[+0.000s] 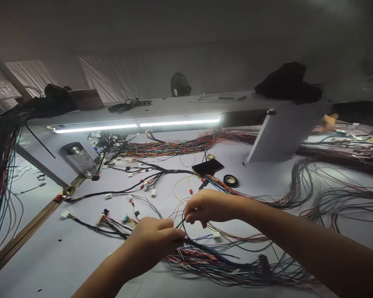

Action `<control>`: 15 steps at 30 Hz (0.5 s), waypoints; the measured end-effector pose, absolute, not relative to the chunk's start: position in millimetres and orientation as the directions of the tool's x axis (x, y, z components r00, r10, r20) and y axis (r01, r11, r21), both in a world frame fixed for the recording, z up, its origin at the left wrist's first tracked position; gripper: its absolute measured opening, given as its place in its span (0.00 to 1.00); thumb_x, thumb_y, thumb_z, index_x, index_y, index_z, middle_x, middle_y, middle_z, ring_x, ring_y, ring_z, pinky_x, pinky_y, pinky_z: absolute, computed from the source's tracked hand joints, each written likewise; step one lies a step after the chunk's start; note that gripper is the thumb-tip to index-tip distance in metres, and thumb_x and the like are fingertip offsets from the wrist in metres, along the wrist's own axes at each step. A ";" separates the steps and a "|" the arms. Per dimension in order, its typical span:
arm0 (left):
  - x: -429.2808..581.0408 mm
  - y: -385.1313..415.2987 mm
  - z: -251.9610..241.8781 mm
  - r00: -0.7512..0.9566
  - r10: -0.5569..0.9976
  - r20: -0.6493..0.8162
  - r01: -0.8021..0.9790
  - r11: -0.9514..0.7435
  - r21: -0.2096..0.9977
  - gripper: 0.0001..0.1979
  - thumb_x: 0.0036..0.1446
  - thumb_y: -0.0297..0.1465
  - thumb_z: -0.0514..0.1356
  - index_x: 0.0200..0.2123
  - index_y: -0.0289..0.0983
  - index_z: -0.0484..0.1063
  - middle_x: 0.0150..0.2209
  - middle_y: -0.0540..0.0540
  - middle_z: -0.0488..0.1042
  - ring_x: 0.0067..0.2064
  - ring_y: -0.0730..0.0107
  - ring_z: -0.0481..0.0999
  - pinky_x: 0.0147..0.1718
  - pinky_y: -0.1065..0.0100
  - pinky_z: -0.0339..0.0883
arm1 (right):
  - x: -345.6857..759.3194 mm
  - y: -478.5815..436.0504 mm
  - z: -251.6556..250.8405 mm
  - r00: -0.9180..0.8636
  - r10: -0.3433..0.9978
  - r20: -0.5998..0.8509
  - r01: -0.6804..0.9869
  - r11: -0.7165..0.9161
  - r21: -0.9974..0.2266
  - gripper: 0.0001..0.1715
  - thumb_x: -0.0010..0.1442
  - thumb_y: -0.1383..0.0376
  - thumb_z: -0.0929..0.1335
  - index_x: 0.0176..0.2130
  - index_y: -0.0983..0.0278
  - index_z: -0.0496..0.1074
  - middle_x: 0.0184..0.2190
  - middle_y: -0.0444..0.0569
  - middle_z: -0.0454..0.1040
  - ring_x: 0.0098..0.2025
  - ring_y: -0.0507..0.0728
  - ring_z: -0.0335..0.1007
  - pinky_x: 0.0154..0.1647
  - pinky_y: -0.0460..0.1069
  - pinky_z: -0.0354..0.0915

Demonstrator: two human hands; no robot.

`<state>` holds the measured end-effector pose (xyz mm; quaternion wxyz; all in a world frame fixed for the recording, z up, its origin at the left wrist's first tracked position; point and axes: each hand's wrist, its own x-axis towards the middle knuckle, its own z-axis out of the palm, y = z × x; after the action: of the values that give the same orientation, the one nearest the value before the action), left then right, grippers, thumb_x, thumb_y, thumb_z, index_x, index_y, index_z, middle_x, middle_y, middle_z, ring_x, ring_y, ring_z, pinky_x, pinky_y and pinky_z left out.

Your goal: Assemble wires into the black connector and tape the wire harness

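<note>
My left hand (157, 242) is closed around a black-wrapped wire harness (205, 247), with its thumb and forefinger pressed together on it. The harness runs off to the lower right, where its loose wires spread out. Just to the right, my right hand (211, 207) pinches a thin black strand (183, 217) that loops up from the harness; whether it is tape or wire I cannot tell. Left of my hands lie black branches with connectors, among them a white connector (66, 214). A white plug (216, 234) rests below my right hand.
A roll of black tape (230, 180) and a dark phone (208, 167) lie beyond my right hand. A glass jar (80, 159) stands tilted at the left. Bundled coloured wires (174, 147) stretch along the back under a lit tube lamp (136, 124). A white panel (273, 136) rises at right.
</note>
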<state>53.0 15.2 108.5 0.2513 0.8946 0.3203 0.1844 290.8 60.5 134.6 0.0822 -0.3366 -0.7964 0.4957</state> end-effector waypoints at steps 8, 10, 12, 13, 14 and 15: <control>46.2 28.7 108.4 0.293 0.956 -0.024 0.310 -0.071 0.948 0.17 0.58 0.45 0.57 0.28 0.37 0.69 0.19 0.56 0.57 0.22 0.76 0.54 0.23 0.73 0.53 | 271.9 31.3 110.8 -0.808 0.556 -0.197 0.363 0.206 -0.909 0.10 0.62 0.65 0.66 0.43 0.61 0.74 0.24 0.39 0.71 0.23 0.47 0.67 0.27 0.42 0.62; 46.9 28.9 110.0 0.379 0.921 -0.091 0.361 -0.057 0.931 0.18 0.59 0.46 0.55 0.29 0.37 0.70 0.20 0.55 0.57 0.23 0.75 0.55 0.24 0.73 0.52 | 272.4 15.9 115.4 -0.744 0.667 -0.041 0.426 0.426 -0.798 0.06 0.60 0.63 0.68 0.38 0.62 0.75 0.25 0.41 0.73 0.26 0.49 0.66 0.27 0.44 0.59; 43.7 26.5 110.8 0.474 0.871 -0.129 0.452 -0.116 0.884 0.22 0.61 0.47 0.51 0.30 0.36 0.73 0.20 0.54 0.57 0.24 0.74 0.55 0.24 0.73 0.51 | 278.0 3.6 127.1 -0.686 0.721 0.099 0.518 0.580 -0.629 0.07 0.61 0.63 0.67 0.33 0.62 0.74 0.24 0.42 0.73 0.25 0.50 0.64 0.27 0.45 0.56; 40.9 24.7 111.1 0.521 0.841 -0.146 0.481 -0.148 0.864 0.24 0.62 0.48 0.49 0.30 0.35 0.74 0.20 0.54 0.57 0.24 0.74 0.55 0.23 0.73 0.50 | 282.3 -0.4 134.9 -0.667 0.731 0.145 0.559 0.619 -0.552 0.10 0.62 0.64 0.65 0.31 0.62 0.73 0.23 0.43 0.73 0.24 0.50 0.63 0.27 0.46 0.54; 37.8 22.9 111.7 0.562 0.812 -0.160 0.497 -0.177 0.849 0.26 0.62 0.48 0.48 0.30 0.35 0.76 0.20 0.53 0.58 0.24 0.74 0.56 0.23 0.73 0.50 | 287.2 -2.7 143.2 -0.652 0.737 0.179 0.593 0.642 -0.485 0.13 0.63 0.64 0.64 0.29 0.62 0.72 0.22 0.43 0.72 0.23 0.50 0.62 0.27 0.47 0.53; 34.6 21.4 112.8 0.594 0.787 -0.166 0.507 -0.205 0.837 0.25 0.61 0.49 0.50 0.31 0.35 0.76 0.20 0.53 0.60 0.24 0.74 0.57 0.23 0.73 0.50 | 292.4 -3.4 151.3 -0.637 0.744 0.202 0.623 0.652 -0.432 0.14 0.64 0.64 0.63 0.28 0.62 0.71 0.21 0.43 0.72 0.22 0.51 0.60 0.26 0.47 0.51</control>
<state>34.6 21.4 112.8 0.4659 0.7616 0.4246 0.1505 292.4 -3.4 151.3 0.1841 -0.3840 -0.8899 0.1635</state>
